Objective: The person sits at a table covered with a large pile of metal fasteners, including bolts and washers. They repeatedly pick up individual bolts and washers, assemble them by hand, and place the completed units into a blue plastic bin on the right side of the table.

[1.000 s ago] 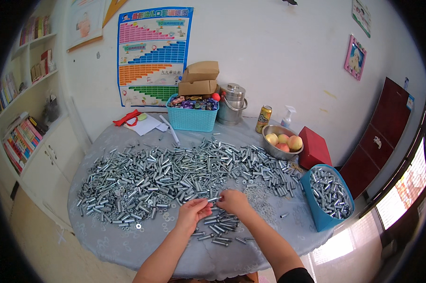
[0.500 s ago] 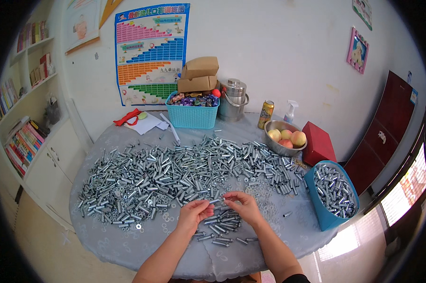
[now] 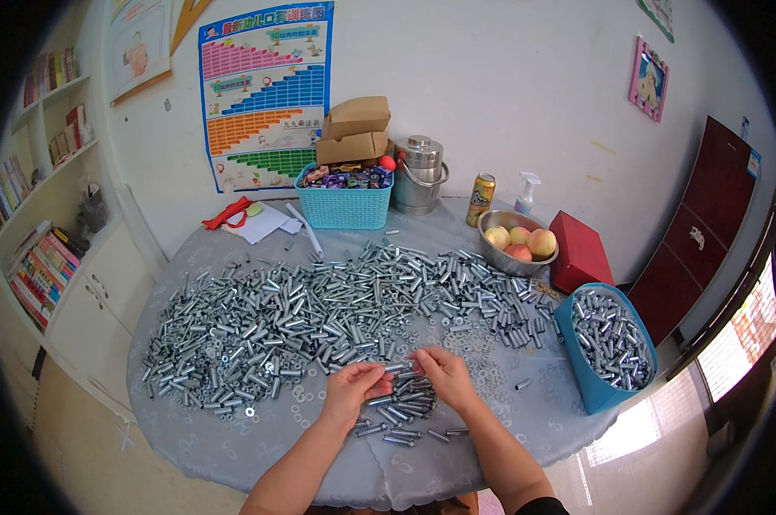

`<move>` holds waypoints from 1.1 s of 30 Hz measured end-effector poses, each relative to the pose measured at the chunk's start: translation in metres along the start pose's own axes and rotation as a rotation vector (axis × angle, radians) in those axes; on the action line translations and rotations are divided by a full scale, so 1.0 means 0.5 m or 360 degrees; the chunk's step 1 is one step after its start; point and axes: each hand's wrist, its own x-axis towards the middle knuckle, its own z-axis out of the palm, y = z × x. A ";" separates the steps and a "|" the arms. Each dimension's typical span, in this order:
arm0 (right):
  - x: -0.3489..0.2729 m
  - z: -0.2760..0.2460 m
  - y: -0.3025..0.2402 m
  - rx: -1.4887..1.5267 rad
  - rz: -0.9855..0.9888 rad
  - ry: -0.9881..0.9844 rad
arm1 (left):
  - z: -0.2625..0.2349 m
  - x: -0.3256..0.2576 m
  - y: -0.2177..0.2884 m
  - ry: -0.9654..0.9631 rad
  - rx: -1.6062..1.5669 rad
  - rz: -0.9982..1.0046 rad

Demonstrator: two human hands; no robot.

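Above the near middle of the table, my left hand (image 3: pixel 350 396) pinches a silver expansion bolt (image 3: pixel 396 367) between thumb and fingers, its free end pointing right. My right hand (image 3: pixel 446 378) is closed in a pinch at that free end; whatever its fingertips grip is too small to make out. Just below both hands lies a small heap of assembled expansion bolts (image 3: pixel 409 402). Beyond them spreads a wide pile of loose metal sleeves and bolts (image 3: pixel 276 313). Flat washers (image 3: pixel 489 378) are scattered at the right of my right hand.
A blue tub (image 3: pixel 587 378) full of metal parts stands at the table's right edge. Behind are a red box (image 3: pixel 581 249), a steel bowl (image 3: pixel 517 264) of peaches, a drink can (image 3: pixel 480 199), a spray bottle (image 3: pixel 527 193), a steel pot (image 3: pixel 419 176) and a turquoise basket (image 3: pixel 343 208).
The fingertips of my right hand have shifted slightly right along the bolt's end. My left hand keeps its hold. The whole view has tilted a little.
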 end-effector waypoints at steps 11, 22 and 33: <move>0.001 -0.015 -0.006 0.0042 -0.0009 -0.0319 | -0.011 0.006 0.004 0.0109 -0.0093 0.0064; -0.002 -0.011 -0.010 0.0023 -0.0001 -0.0210 | -0.003 0.004 0.003 0.0098 0.0038 0.0062; -0.006 -0.007 -0.026 -0.0113 0.0053 -0.0280 | 0.002 -0.002 0.002 0.0015 0.0188 0.0085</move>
